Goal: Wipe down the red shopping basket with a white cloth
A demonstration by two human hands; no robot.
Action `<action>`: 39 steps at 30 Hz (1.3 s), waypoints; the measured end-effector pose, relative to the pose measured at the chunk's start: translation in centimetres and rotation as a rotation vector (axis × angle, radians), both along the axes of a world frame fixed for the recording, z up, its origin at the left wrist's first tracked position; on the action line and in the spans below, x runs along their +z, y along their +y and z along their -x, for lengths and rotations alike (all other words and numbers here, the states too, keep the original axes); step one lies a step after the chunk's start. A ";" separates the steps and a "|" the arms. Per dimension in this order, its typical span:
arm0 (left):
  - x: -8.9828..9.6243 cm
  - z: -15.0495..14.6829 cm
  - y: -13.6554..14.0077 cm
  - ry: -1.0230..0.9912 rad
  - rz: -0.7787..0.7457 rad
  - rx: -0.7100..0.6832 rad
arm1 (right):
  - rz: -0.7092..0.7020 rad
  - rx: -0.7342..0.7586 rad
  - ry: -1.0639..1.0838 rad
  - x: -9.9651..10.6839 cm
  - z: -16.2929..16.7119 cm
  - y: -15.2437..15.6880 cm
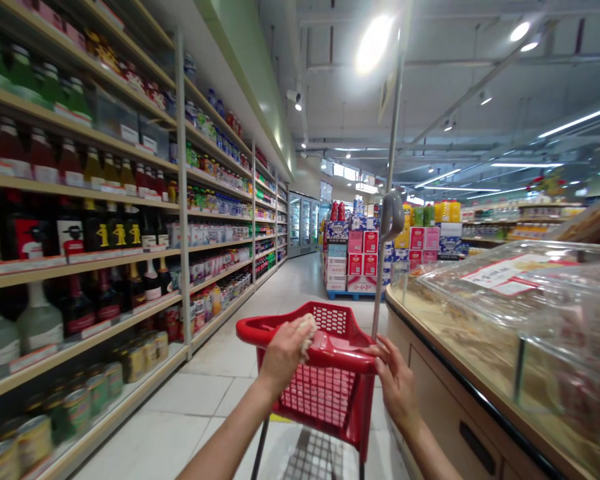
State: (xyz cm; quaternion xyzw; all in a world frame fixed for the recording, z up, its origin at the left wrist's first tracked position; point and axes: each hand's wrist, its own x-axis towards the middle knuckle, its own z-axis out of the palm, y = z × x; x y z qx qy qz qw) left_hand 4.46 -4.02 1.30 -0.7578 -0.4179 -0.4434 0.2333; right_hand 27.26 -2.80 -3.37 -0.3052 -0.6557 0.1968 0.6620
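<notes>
A red plastic shopping cart (325, 393) with latticed walls stands in front of me on the floor. My left hand (284, 350) is closed on a crumpled, off-white cloth (307, 333), pressed against the cart's red handle (347, 353) left of its middle. At the right end of that handle, my right hand (396, 377) grips the corner, with its fingers bent over the edge. The parts of the cloth under my left palm are hidden.
Shelves (80, 263) of bottles and cans line the left side. A counter (440, 353) with clear covers runs close along the right, with a metal pole (386, 200) by its corner. Stacked boxes (353, 260) on a blue pallet (350, 295) stand ahead.
</notes>
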 end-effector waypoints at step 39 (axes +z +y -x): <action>-0.3 -2.5 -0.1 0.091 0.091 -0.120 | -0.013 -0.194 -0.091 -0.9 2.3 -1.4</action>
